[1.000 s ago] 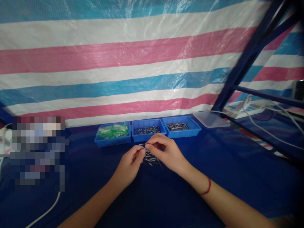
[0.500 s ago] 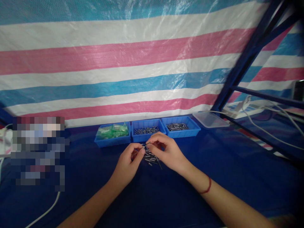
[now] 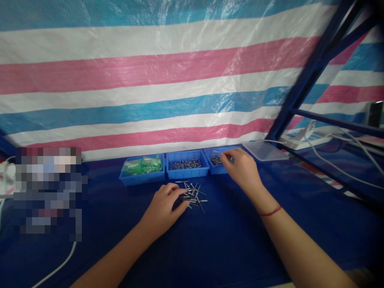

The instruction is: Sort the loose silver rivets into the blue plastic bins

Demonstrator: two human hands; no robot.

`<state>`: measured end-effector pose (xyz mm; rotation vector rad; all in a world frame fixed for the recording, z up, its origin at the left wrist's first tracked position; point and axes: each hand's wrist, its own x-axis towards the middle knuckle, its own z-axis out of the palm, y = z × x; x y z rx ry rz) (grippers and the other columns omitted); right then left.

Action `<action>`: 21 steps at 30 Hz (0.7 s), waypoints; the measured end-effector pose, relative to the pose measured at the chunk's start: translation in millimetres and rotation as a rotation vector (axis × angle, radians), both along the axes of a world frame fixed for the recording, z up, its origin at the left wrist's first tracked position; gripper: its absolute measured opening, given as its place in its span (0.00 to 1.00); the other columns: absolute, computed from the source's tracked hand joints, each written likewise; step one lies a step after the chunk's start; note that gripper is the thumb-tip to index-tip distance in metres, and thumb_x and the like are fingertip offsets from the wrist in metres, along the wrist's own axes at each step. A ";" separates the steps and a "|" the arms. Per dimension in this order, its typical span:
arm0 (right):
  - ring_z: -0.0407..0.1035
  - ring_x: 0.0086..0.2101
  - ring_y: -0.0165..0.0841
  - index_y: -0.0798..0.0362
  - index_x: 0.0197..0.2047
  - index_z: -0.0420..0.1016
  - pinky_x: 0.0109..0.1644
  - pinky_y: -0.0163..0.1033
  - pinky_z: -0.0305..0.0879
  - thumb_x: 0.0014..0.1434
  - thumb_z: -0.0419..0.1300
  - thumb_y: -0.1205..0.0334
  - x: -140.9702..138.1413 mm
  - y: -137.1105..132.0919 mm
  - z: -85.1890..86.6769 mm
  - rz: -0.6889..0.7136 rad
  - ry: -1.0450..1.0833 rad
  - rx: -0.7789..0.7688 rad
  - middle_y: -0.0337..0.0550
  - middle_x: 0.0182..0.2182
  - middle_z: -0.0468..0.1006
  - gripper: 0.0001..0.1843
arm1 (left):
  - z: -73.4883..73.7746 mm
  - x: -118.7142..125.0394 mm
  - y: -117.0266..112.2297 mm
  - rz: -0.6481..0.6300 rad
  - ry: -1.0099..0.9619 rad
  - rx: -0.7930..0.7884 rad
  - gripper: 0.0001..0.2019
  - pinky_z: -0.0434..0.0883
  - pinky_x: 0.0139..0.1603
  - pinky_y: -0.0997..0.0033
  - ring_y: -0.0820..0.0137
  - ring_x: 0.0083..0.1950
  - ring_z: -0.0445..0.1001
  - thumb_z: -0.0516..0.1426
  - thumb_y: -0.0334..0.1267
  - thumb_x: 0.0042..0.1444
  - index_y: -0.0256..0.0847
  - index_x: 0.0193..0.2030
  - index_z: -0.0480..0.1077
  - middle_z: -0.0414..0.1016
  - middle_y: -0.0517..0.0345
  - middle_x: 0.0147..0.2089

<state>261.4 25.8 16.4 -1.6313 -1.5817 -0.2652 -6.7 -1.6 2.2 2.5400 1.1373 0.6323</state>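
A loose pile of blind rivets (image 3: 195, 196) lies on the dark blue table top. At the pile's left edge is my left hand (image 3: 166, 204), its thumb and forefinger apart around the nearest pieces, with no grip on any that I can see. Above the right blue bin (image 3: 220, 171), my right hand (image 3: 241, 166) pinches a thin blind rivet (image 3: 215, 151), whose light end sticks out to the left. Many similar metal pins (image 3: 215, 161) lie in that bin, partly hidden by my fingers.
The middle blue bin (image 3: 187, 173) holds screw-like metal pieces, and the left blue bin (image 3: 142, 181) has green plastic bags. A clear plastic lid (image 3: 265, 151) lies behind on the right, near white cables and a blue metal frame (image 3: 312, 76). A striped sheet hangs behind.
My right hand has moved up and right from the pile to the right bin, carrying a blind rivet. The left hand's pinch has loosened, and it has come down beside the pile.
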 end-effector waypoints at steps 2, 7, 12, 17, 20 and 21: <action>0.70 0.33 0.40 0.56 0.34 0.77 0.39 0.43 0.63 0.58 0.54 0.56 11.6 4.4 -4.1 -0.094 -0.032 -0.015 0.50 0.30 0.76 0.15 | -2.3 -1.8 1.9 -0.008 0.081 0.018 0.14 0.65 0.50 0.61 0.63 0.49 0.68 0.53 0.43 0.60 0.47 0.50 0.70 0.70 0.54 0.49; 0.70 0.34 0.39 0.55 0.35 0.76 0.41 0.42 0.64 0.58 0.54 0.58 -1.7 -0.5 1.4 0.036 0.019 -0.018 0.48 0.31 0.76 0.13 | -2.9 -4.1 6.1 -0.009 0.124 0.026 0.10 0.65 0.47 0.64 0.65 0.46 0.69 0.51 0.39 0.62 0.46 0.45 0.72 0.71 0.57 0.47; 0.69 0.34 0.36 0.54 0.34 0.76 0.40 0.41 0.64 0.59 0.54 0.62 -39.2 -14.9 7.0 0.388 -0.014 -0.112 0.44 0.30 0.75 0.09 | -0.3 -3.3 7.5 0.008 0.113 0.019 0.08 0.65 0.45 0.66 0.65 0.45 0.70 0.52 0.38 0.62 0.44 0.41 0.72 0.73 0.57 0.44; 0.69 0.34 0.34 0.53 0.33 0.76 0.39 0.40 0.64 0.57 0.58 0.65 -65.3 -27.4 2.3 0.716 -0.025 -0.236 0.43 0.30 0.75 0.06 | -1.1 -1.5 8.6 0.039 -0.042 -0.019 0.07 0.66 0.45 0.67 0.67 0.44 0.71 0.51 0.37 0.62 0.43 0.40 0.70 0.74 0.58 0.41; 0.69 0.33 0.33 0.53 0.32 0.75 0.38 0.39 0.64 0.57 0.57 0.67 -74.3 -32.1 0.8 0.789 0.029 -0.254 0.42 0.30 0.75 0.05 | 1.4 -0.1 7.3 0.092 -0.170 -0.068 0.06 0.67 0.44 0.68 0.67 0.41 0.72 0.52 0.37 0.61 0.42 0.39 0.69 0.74 0.58 0.39; 0.68 0.32 0.32 0.53 0.32 0.75 0.37 0.38 0.63 0.58 0.57 0.67 -76.4 -33.0 1.0 0.804 0.067 -0.252 0.42 0.29 0.75 0.06 | 2.4 0.5 6.5 0.108 -0.213 -0.089 0.06 0.67 0.43 0.69 0.68 0.40 0.72 0.52 0.37 0.60 0.42 0.39 0.69 0.75 0.58 0.39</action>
